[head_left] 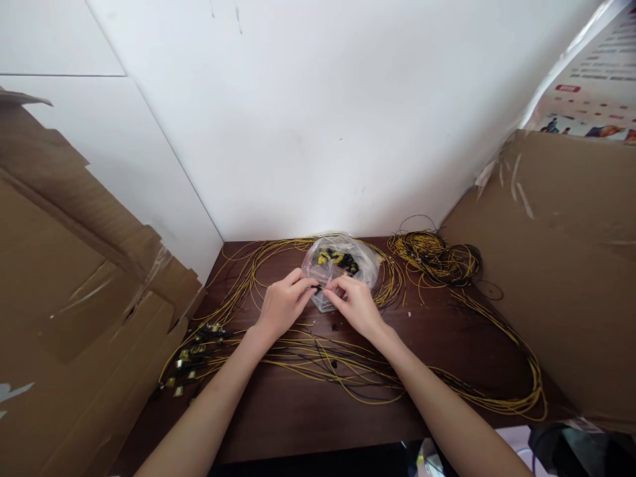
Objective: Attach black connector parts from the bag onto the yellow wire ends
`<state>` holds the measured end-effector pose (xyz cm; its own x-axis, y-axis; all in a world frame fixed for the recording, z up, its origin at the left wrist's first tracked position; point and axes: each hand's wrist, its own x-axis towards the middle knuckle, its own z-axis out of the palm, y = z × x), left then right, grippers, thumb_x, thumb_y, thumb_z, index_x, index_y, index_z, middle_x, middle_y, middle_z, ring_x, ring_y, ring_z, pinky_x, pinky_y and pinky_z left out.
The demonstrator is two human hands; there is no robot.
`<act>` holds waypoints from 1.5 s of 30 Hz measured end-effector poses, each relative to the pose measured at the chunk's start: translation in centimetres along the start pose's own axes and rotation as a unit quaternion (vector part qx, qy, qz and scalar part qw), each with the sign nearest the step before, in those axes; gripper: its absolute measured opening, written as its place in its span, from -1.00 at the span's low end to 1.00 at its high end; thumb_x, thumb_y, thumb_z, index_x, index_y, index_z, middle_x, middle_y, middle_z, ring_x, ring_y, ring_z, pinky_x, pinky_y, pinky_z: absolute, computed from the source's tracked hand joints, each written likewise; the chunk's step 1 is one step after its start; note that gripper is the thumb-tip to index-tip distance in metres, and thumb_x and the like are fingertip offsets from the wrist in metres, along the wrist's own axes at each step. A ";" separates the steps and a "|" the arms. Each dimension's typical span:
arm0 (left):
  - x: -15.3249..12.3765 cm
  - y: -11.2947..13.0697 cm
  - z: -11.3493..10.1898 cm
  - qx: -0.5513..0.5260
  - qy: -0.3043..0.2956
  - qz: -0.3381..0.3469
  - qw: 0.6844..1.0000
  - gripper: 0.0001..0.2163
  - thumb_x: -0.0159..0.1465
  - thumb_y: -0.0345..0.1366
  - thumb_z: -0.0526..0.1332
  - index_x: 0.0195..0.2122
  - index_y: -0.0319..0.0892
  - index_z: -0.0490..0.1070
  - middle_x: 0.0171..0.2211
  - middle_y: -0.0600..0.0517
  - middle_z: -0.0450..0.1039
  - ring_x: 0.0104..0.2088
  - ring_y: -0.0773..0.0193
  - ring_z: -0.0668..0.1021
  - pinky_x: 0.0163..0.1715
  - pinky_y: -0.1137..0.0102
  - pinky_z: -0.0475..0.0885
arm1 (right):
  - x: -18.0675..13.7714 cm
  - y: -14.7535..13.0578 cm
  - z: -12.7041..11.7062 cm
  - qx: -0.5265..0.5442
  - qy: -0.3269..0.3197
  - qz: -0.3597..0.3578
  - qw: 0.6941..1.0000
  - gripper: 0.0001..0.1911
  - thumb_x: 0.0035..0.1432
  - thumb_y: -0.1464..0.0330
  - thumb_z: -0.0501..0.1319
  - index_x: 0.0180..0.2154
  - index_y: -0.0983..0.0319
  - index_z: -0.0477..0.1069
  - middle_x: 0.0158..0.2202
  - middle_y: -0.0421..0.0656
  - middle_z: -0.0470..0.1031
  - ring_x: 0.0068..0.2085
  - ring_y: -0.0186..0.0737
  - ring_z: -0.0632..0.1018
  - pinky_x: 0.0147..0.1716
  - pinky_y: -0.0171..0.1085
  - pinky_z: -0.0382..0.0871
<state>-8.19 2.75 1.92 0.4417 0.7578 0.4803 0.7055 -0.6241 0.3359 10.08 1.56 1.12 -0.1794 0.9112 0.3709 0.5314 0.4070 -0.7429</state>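
Above the front of a clear plastic bag (368,265), my left hand (282,299) and my right hand (356,306) meet with fingertips pinched. Between them is a small black part (317,288), gripped by the left thumb and forefinger. The right fingertips close on its other end, where a thin strand seems to show; its kind is too small to make out. Inside the open bag lie black and yellow pieces (338,260). Long yellow and black wires (318,374) run across the table beneath both forearms.
Wire ends with small connectors (191,358) cluster at the left. A tangled wire coil (432,258) lies at the back right. Cardboard panels (84,285) flank the brown table (298,424), with a white wall (318,132) behind. Small black bits (334,364) lie on the tabletop.
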 end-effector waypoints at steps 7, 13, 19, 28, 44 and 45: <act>-0.3 -0.1 -0.4 0.006 0.036 -0.013 0.999 -0.83 0.28 -0.25 0.13 -0.20 -0.13 0.48 -0.42 0.07 0.35 -0.51 0.43 0.39 -0.48 0.50 0.25 | 0.0 0.2 -0.1 0.058 -0.001 0.048 0.997 -0.84 0.10 0.31 0.19 -0.40 0.25 0.49 -0.47 -0.21 0.49 -0.48 -0.33 0.35 -0.46 -0.35 0.19; -0.8 0.0 0.5 -0.009 0.031 0.034 0.999 -0.84 0.28 -0.28 0.13 -0.24 -0.19 0.47 -0.34 0.02 0.45 -0.36 0.35 0.45 -0.36 0.47 0.32 | -0.1 0.3 0.1 0.077 -0.011 0.043 0.996 -0.82 0.10 0.31 0.19 -0.42 0.26 0.49 -0.47 -0.20 0.49 -0.48 -0.34 0.34 -0.46 -0.34 0.18; -1.0 0.3 1.2 -0.008 0.035 0.078 0.996 -0.82 0.29 -0.28 0.11 -0.28 -0.20 0.47 -0.36 0.00 0.47 -0.34 0.31 0.43 -0.33 0.43 0.35 | -0.2 0.5 0.0 0.069 -0.011 0.041 0.997 -0.81 0.10 0.30 0.20 -0.45 0.27 0.49 -0.49 -0.21 0.48 -0.50 -0.35 0.33 -0.47 -0.34 0.18; -0.9 -0.1 1.4 -0.058 0.035 0.052 0.996 -0.86 0.25 -0.32 0.17 -0.22 -0.21 0.46 -0.29 0.00 0.52 -0.29 0.27 0.46 -0.27 0.38 0.40 | -0.4 0.7 0.3 0.056 -0.010 0.020 0.998 -0.84 0.09 0.31 0.21 -0.43 0.25 0.51 -0.51 -0.21 0.48 -0.54 -0.37 0.32 -0.52 -0.35 0.16; -0.5 -0.8 -0.3 -0.021 0.137 -0.001 0.990 -0.88 0.26 -0.32 0.16 -0.27 -0.16 0.48 -0.31 0.01 0.50 -0.30 0.29 0.46 -0.29 0.40 0.36 | 0.0 0.6 -1.8 0.062 0.020 0.020 0.998 -0.83 0.08 0.28 0.23 -0.38 0.25 0.52 -0.49 -0.19 0.48 -0.51 -0.35 0.36 -0.50 -0.33 0.20; -0.5 -0.8 -0.2 -0.022 0.132 0.005 0.991 -0.88 0.26 -0.32 0.15 -0.27 -0.16 0.48 -0.31 0.01 0.50 -0.30 0.29 0.45 -0.29 0.40 0.36 | 0.0 0.6 -1.7 0.055 0.020 0.016 0.998 -0.83 0.10 0.28 0.22 -0.37 0.24 0.52 -0.47 -0.18 0.50 -0.49 -0.33 0.39 -0.48 -0.32 0.22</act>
<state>-9.10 2.85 1.57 0.2842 0.6788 0.6770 0.6745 -0.6434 0.3620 11.81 1.68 1.69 -0.1292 0.9210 0.3674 0.4421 0.3852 -0.8101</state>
